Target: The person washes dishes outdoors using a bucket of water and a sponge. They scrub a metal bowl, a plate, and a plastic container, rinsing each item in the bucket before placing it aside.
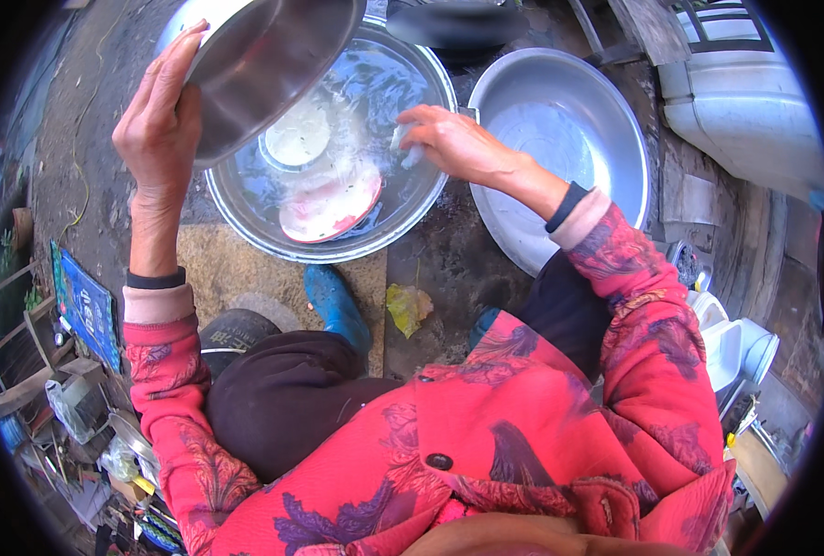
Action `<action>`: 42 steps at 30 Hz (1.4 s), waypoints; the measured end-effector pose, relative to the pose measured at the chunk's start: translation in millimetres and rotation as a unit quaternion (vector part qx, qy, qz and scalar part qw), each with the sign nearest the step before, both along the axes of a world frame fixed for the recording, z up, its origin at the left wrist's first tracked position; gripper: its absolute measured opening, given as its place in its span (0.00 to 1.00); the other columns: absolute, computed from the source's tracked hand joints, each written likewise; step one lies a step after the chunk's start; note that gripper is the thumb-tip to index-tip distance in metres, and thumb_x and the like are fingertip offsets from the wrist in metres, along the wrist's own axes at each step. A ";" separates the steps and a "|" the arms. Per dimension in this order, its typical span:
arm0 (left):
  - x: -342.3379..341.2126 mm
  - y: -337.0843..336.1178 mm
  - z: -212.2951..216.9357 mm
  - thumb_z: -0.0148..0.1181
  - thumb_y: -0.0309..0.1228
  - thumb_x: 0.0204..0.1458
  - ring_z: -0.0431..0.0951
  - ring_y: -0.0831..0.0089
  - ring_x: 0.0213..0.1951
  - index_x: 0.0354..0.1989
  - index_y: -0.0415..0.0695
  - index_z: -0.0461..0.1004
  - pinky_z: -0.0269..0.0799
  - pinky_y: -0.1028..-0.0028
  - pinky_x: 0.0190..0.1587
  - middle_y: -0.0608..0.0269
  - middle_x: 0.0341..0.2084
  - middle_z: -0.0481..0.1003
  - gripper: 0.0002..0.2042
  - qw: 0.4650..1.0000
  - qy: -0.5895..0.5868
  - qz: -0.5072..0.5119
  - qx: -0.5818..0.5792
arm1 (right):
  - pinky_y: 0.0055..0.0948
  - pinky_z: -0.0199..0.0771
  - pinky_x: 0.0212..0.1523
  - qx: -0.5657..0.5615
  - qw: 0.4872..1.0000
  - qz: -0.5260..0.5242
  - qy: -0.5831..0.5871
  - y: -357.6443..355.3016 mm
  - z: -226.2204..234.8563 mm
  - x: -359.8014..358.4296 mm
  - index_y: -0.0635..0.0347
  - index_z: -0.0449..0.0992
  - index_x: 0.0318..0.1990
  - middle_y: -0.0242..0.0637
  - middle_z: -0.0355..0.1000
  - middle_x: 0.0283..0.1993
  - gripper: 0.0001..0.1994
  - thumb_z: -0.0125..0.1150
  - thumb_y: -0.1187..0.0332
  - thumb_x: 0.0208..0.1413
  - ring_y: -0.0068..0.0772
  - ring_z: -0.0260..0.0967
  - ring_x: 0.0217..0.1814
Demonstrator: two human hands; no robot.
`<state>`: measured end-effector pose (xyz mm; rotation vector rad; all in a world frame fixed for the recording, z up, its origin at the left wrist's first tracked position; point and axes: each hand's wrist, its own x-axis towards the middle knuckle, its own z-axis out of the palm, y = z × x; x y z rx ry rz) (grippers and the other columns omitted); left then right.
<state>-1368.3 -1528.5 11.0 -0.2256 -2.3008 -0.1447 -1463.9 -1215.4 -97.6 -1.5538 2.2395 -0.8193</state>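
Note:
My left hand grips the rim of a steel basin, which is tilted up on its side over the left part of a large round tub. Water fills the tub, and in it lie a white plate with a red rim and a pale round dish. Above the tub's right side, my right hand is closed on a whitish, wet cloth. Part of the cloth is hidden by the fingers.
A wide silver basin stands just right of the tub. Beyond both is a dark, blurred round object. White plastic containers sit at the right, a blue sign at the left. A yellowish leaf lies between my boots.

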 end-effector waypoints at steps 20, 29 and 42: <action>-29.0 7.6 -22.6 0.56 0.35 0.54 0.72 0.58 0.50 0.58 0.43 0.63 0.69 0.67 0.49 0.52 0.54 0.67 0.23 0.880 -0.440 0.099 0.148 | 0.30 0.72 0.40 -0.162 0.783 -0.202 -0.566 101.0 113.2 138.8 0.63 0.77 0.38 0.39 0.76 0.34 0.11 0.56 0.65 0.54 0.32 0.75 0.38; 218.3 35.6 79.8 0.59 0.32 0.50 0.68 0.50 0.52 0.55 0.35 0.65 0.62 0.62 0.56 0.42 0.51 0.68 0.24 0.716 -0.668 0.139 0.149 | 0.34 0.69 0.29 -0.057 0.699 -0.468 -0.538 176.3 148.1 254.9 0.60 0.76 0.24 0.35 0.74 0.21 0.15 0.55 0.57 0.53 0.33 0.73 0.25; 150.4 146.5 141.2 0.56 0.27 0.50 0.75 0.63 0.44 0.48 0.32 0.70 0.71 0.69 0.47 0.50 0.42 0.75 0.17 0.584 -0.764 0.042 0.272 | 0.31 0.70 0.30 -0.032 0.490 -0.766 -0.415 413.1 283.8 390.2 0.61 0.76 0.27 0.35 0.75 0.25 0.18 0.51 0.54 0.56 0.28 0.73 0.27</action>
